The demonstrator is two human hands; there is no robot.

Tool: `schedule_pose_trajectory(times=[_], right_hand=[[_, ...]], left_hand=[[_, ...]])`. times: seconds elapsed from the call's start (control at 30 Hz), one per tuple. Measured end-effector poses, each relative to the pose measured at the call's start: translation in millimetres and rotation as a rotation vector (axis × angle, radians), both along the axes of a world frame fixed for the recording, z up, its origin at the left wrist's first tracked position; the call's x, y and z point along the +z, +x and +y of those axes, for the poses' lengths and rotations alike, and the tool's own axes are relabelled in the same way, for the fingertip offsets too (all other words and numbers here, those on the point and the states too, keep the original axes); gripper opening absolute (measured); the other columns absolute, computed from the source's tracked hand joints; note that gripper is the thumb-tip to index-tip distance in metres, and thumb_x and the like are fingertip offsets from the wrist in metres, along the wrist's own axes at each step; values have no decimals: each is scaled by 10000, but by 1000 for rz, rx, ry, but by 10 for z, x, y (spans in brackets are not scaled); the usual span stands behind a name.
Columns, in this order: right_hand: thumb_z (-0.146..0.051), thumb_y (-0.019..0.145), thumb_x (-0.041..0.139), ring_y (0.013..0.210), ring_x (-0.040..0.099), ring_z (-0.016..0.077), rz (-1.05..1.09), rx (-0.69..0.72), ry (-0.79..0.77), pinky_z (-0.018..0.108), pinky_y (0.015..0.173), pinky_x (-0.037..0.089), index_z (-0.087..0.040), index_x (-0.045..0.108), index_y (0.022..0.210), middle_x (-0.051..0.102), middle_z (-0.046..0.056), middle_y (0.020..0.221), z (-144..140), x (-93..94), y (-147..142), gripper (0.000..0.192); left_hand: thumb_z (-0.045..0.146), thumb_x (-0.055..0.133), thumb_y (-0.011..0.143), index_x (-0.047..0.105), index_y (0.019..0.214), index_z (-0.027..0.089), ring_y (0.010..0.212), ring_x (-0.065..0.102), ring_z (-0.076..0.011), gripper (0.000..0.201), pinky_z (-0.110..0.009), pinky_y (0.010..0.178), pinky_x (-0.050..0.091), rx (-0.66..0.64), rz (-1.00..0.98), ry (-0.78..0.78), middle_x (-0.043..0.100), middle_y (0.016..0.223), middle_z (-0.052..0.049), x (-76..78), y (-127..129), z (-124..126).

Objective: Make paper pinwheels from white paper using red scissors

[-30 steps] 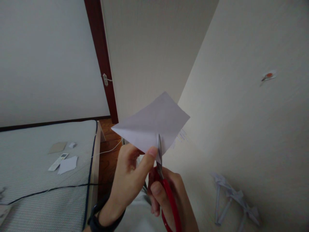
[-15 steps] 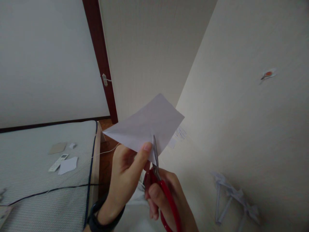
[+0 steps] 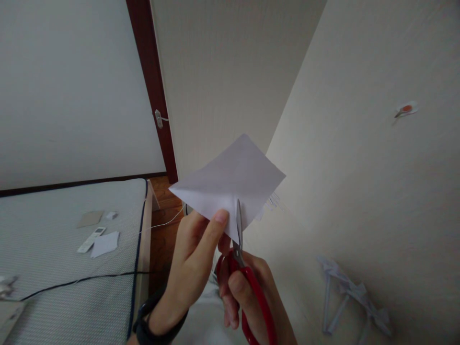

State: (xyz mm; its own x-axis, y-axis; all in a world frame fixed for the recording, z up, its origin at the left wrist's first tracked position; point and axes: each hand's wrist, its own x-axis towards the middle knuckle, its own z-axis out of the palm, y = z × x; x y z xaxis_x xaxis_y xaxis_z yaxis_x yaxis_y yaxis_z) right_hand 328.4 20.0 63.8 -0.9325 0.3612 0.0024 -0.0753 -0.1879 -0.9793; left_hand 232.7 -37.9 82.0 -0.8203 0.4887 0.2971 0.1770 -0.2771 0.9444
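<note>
My left hand pinches a white sheet of paper near its lower edge, thumb on top and the other fingers underneath. A black band circles my left wrist. My right hand is closed round the red handles of a pair of scissors. The blades point up and away from me, with the paper's lower edge between them, close to my left thumb. One blade lies over the sheet; the other is hidden under it. A slit or crease by the blade tip is hard to make out.
On the left, a mattress bears a remote control, white paper pieces, a grey-brown card and a black cable. Folded white paper shapes are at lower right. An orange-handled tool is at upper right.
The paper, both hands and the scissors have shifted slightly right in view, and the sheet has turned a little. The scissor blades look closer together. Both grips stay the same.
</note>
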Motion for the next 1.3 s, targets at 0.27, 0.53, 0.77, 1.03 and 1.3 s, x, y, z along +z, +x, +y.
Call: schedule_pose_trajectory(times=[0.27,0.53,0.77,1.03,1.3], right_hand=[[-770,695,575,357,329,48,-61,-21,-5,186,368,283,-185,507,654,396,-80,451,-4,25,5,590],[-767,720,548,361,339,55,-86,-16,19,193,382,283,-190,496,652,394,-78,430,-1,49,10,583],[-763,742,519,356,333,61,-79,-10,34,202,380,292,-197,487,666,380,-81,432,-17,28,8,571],[-811,707,494,364,334,73,-119,-23,46,220,388,278,-200,496,675,384,-69,437,-19,72,7,612],[-794,731,500,404,350,77,-138,-87,24,231,435,274,-184,534,694,414,-56,469,-95,44,52,612]], left_hand=[[197,535,893,436,524,204,351,337,-47,382,-155,425,398,23,62,-33,366,426,102,26,-19,-9],[189,573,859,383,519,206,360,343,-49,390,-151,394,365,88,85,-60,358,434,101,23,-13,-9],[205,569,844,418,531,212,336,347,-58,348,-174,323,284,93,82,-77,384,416,94,63,-6,-8],[209,552,855,431,543,212,335,353,-56,334,-179,301,239,83,79,-90,423,431,83,82,8,-11],[205,548,859,466,542,208,344,344,-56,327,-181,326,291,77,99,-102,478,460,70,52,-9,-27]])
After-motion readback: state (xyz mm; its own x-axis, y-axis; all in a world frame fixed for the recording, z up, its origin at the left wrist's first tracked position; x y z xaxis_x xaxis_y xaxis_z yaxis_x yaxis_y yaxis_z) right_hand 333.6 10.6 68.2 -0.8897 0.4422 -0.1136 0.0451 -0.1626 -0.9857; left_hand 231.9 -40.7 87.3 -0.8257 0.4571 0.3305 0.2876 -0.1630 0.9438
